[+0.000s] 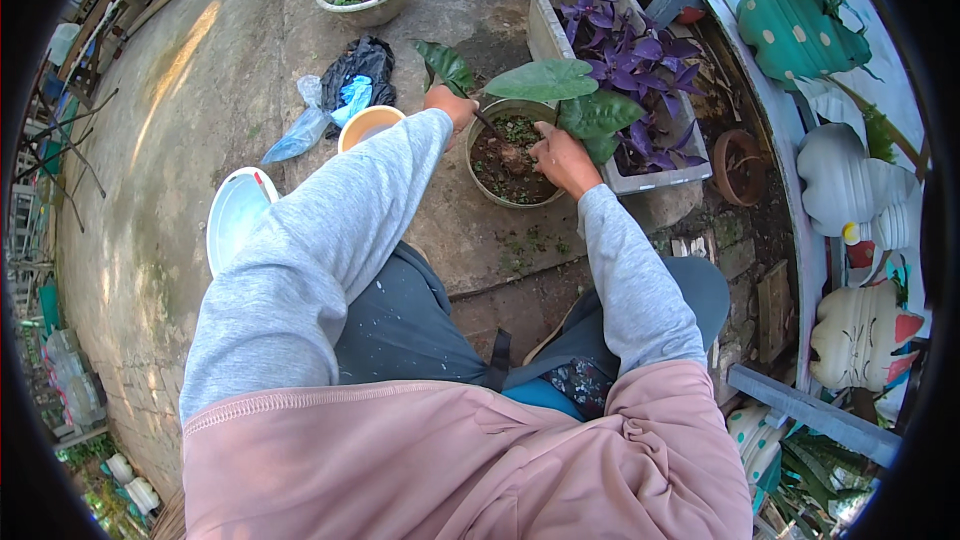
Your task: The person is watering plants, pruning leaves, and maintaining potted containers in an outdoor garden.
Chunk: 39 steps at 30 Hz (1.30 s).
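A round pot [480, 175] of brown soil with small green sprouts stands on the concrete before me. Broad dark-green leaves [540, 81] spread over its far rim. My left hand [453, 106] is closed at the pot's far left, around what looks like a thin dark stem [484, 120] that slants down toward the soil. Another leaf [446, 63] rises just beyond that hand. At the right rim, my right hand [566, 160] is closed on the pot, its fingertips at the inner edge. A glossy leaf [603, 121] hangs above this hand.
Right of the pot lies a long rectangular planter [665, 180] of purple-leaved plants. On the left are an orange-rimmed bowl [368, 124], a white basin [238, 215], and black and blue plastic bags [358, 75]. A bowl planter [375, 12] stands farther back; a terracotta pot [738, 168] sits right.
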Each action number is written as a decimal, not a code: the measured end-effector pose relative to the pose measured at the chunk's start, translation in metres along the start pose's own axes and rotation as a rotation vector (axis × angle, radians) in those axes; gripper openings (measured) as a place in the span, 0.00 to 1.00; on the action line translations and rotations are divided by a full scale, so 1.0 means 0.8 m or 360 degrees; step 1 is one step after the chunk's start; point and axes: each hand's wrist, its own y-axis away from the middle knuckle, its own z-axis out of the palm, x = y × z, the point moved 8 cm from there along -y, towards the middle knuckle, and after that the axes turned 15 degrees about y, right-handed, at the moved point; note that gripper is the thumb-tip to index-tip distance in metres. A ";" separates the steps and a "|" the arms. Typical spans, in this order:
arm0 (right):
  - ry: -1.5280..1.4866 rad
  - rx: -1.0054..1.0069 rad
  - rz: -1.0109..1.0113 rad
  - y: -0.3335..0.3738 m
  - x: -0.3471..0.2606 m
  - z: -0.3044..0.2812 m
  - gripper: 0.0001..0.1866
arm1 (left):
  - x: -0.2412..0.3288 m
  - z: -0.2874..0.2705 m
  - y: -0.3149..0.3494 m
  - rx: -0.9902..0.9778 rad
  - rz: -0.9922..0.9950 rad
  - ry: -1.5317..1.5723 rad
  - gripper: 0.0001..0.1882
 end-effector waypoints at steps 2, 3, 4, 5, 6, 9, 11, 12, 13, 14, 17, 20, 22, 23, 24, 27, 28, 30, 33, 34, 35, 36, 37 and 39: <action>-0.0013 0.0020 0.0035 0.002 0.015 -0.007 0.23 | 0.005 0.041 0.032 -0.0368 -0.0215 0.0159 0.11; -0.0008 0.0011 0.0091 0.006 0.031 -0.015 0.23 | 0.007 0.062 0.038 -0.0421 -0.0235 0.0151 0.11; -0.0117 0.0045 0.0132 0.005 0.031 -0.025 0.22 | 0.021 0.068 0.045 -0.0548 -0.0034 0.0053 0.10; -0.0226 0.0078 0.0175 0.005 0.032 -0.032 0.21 | 0.032 0.077 0.053 -0.0674 0.0167 -0.0045 0.10; -0.0202 0.0103 0.0112 0.005 0.029 -0.036 0.21 | 0.031 0.079 0.058 -0.0658 0.0101 0.0175 0.08; -0.0217 -0.0081 -0.0063 0.003 0.008 -0.028 0.21 | 0.044 0.078 0.048 -0.0540 0.0278 -0.0153 0.08; -0.0081 0.0028 -0.0184 0.005 0.004 -0.030 0.22 | 0.063 0.088 0.058 -0.0533 0.0439 -0.0337 0.11; -0.0032 -0.0003 -0.0233 0.008 0.005 -0.029 0.21 | 0.078 0.094 0.065 -0.0512 0.0609 -0.0519 0.13; 0.0013 -0.0039 -0.0289 0.013 -0.007 -0.031 0.21 | 0.090 0.098 0.072 -0.0483 0.0774 -0.0704 0.16; 0.0010 -0.0049 -0.0288 0.015 -0.015 -0.035 0.21 | 0.093 0.102 0.074 -0.0516 0.0765 -0.0668 0.19; 0.0243 -0.0168 -0.0095 0.017 -0.012 -0.029 0.18 | 0.123 0.108 0.101 -0.0389 0.1112 -0.0600 0.21; -0.0131 -0.0088 0.0098 0.019 0.010 -0.024 0.14 | 0.123 0.127 0.108 -0.0699 0.0884 -0.0586 0.23; -0.0031 0.0149 0.0028 0.019 0.015 -0.030 0.14 | 0.118 0.131 0.110 -0.0824 0.0727 -0.0634 0.22; -0.0025 0.0143 0.0027 0.018 0.016 -0.029 0.14 | 0.115 0.129 0.105 -0.0823 0.0723 -0.0626 0.22; 0.0032 0.0147 0.0010 0.017 0.017 -0.028 0.14 | 0.117 0.128 0.103 -0.0861 0.0845 -0.0655 0.21; -0.0127 0.0116 -0.0032 0.018 0.007 -0.038 0.14 | 0.131 0.123 0.098 -0.0833 0.1047 -0.0650 0.20; -0.0319 0.0059 -0.0048 0.017 0.002 -0.037 0.14 | 0.138 0.116 0.100 -0.0775 0.1112 -0.0585 0.20; -0.0409 0.0027 -0.0065 0.019 -0.010 -0.042 0.14 | 0.152 0.103 0.105 -0.0672 0.1239 -0.0522 0.19; -0.0452 0.0027 -0.0120 0.019 -0.013 -0.041 0.16 | 0.169 0.074 0.092 -0.0439 0.1326 -0.0573 0.18; -0.0400 0.0053 -0.0151 0.019 -0.011 -0.041 0.18 | 0.169 0.061 0.081 -0.0381 0.1230 -0.0491 0.18; -0.0408 0.0069 -0.0171 0.017 -0.014 -0.039 0.18 | 0.168 0.040 0.066 -0.0305 0.1136 -0.0419 0.18; -0.0353 0.0048 -0.0188 0.018 -0.018 -0.035 0.19 | 0.161 0.022 0.045 -0.0224 0.1142 -0.0365 0.17; -0.0302 0.0025 -0.0210 0.017 -0.024 -0.029 0.20 | 0.151 0.003 0.024 -0.0137 0.1147 -0.0314 0.17; -0.0244 0.0081 -0.0227 0.024 -0.016 -0.035 0.20 | 0.144 -0.008 0.015 -0.0201 0.0791 -0.0270 0.17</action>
